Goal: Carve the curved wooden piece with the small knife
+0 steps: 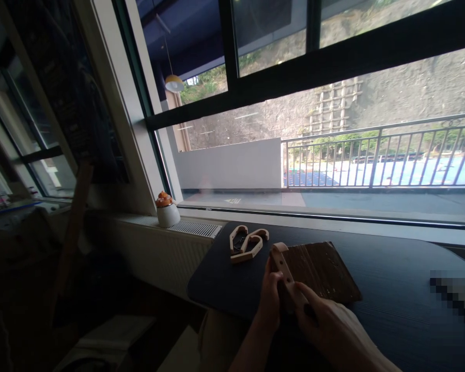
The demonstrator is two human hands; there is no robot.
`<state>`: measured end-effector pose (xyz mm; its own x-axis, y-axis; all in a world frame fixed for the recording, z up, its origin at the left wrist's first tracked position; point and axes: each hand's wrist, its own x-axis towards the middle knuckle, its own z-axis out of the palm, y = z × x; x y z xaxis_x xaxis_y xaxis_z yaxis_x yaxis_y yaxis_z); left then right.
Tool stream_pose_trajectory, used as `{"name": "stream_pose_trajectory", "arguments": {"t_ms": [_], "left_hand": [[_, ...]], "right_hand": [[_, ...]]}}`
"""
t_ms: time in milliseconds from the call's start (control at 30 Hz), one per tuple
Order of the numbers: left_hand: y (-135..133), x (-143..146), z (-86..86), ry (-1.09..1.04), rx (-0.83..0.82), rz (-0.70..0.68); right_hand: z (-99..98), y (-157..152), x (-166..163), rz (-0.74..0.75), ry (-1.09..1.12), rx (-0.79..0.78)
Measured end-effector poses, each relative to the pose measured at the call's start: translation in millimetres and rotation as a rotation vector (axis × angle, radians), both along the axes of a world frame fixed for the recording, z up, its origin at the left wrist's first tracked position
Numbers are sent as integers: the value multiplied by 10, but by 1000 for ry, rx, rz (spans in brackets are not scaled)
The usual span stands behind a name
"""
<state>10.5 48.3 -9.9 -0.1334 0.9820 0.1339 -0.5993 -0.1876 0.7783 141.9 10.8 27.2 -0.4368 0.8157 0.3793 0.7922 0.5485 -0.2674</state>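
A pale wooden hook with a curved top and dark holes stands tilted between my hands. My left hand is closed around its left side. Wrapped about the lower end is my right hand, with a small dark thing at its fingers that I cannot make out. Just behind the hook, a brown wooden board lies on the dark table; whether they touch, I cannot tell. More wooden hooks lie farther back to the left, with small dark pieces, perhaps screws, among them.
The dark table has a rounded left edge and stands by the window. A white jar with an orange top sits on the radiator. A blurred dark object lies at the right. Past the glass runs a metal railing.
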Motion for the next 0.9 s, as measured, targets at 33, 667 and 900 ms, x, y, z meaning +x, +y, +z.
{"name": "stream_pose_trajectory", "arguments": {"t_ms": [33,667,900], "left_hand": [[2,1,-2,-37,-7,-21],[32,2,-42,-52,2,-31],[-31,3,-3,36,14,-20]], "right_hand": [[3,4,-1,-9,-1,16],[-102,-43,23,48,4,89],[-113,-47,-73,38,-22,36]]}}
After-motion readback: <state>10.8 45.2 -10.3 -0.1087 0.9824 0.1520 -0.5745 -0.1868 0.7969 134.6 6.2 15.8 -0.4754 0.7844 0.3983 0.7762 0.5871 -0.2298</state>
